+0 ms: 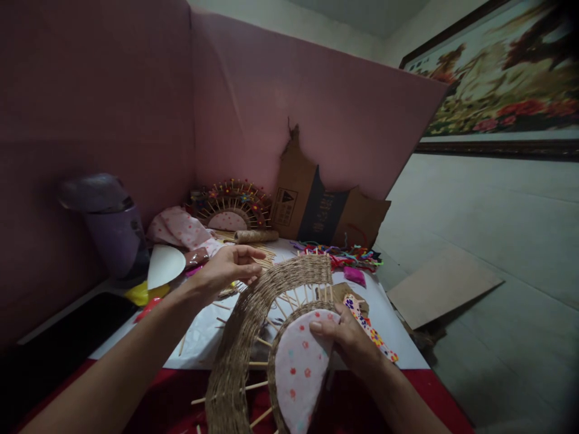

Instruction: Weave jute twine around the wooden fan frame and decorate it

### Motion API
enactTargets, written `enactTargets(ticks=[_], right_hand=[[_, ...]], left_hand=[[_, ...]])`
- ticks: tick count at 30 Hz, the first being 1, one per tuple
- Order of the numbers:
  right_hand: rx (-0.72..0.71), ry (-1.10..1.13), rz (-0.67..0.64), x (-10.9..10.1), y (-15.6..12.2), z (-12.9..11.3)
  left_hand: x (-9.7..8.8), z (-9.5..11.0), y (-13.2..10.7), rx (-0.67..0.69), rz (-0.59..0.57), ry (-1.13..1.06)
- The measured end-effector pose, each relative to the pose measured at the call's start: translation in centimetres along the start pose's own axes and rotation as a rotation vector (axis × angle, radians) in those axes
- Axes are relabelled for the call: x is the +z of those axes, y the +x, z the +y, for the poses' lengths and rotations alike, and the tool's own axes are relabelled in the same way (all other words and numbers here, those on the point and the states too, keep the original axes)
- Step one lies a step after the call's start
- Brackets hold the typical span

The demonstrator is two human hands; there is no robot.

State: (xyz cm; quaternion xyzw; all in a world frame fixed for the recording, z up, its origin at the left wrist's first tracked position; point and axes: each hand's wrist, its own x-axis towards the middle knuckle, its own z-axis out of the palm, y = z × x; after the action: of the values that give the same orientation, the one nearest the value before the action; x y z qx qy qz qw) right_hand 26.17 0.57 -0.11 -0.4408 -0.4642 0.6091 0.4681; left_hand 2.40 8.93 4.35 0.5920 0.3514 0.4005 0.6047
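Note:
A half-round woven piece (266, 301) tilts in front of me, with brown twine wound around thin wooden sticks in an outer band and a narrow inner band. Its centre is a half-disc of white cloth (301, 367) printed with small red flowers. My right hand (348, 337) grips the piece at the end of this half-disc, thumb on the cloth and fingers behind. By the outer band's upper left edge is my left hand (235, 265), its fingers stretched and slightly bent, holding nothing I can see. Stick ends poke out past the outer band.
A similar decorated half-round piece (230, 208) leans at the back beside torn cardboard (328, 205). Colourful pipe cleaners (353, 256), a pink packet (354, 276) and a flower-patterned strip (368, 328) lie right. A purple bottle (113, 229), white half-disc (166, 265) and dark flat object (81, 325) are left.

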Motion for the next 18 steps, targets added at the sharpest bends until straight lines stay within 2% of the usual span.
enactTargets(ticks=[8,18], right_hand=[[0.004,-0.019,0.031,0.0,-0.21,0.07],[-0.008,-0.049,0.041,0.07,-0.13,0.0]], left_hand=[[-0.03,-0.01,0.06,0.001,-0.085,0.021],[0.08,0.17,0.1,-0.002,-0.004,0.036]])
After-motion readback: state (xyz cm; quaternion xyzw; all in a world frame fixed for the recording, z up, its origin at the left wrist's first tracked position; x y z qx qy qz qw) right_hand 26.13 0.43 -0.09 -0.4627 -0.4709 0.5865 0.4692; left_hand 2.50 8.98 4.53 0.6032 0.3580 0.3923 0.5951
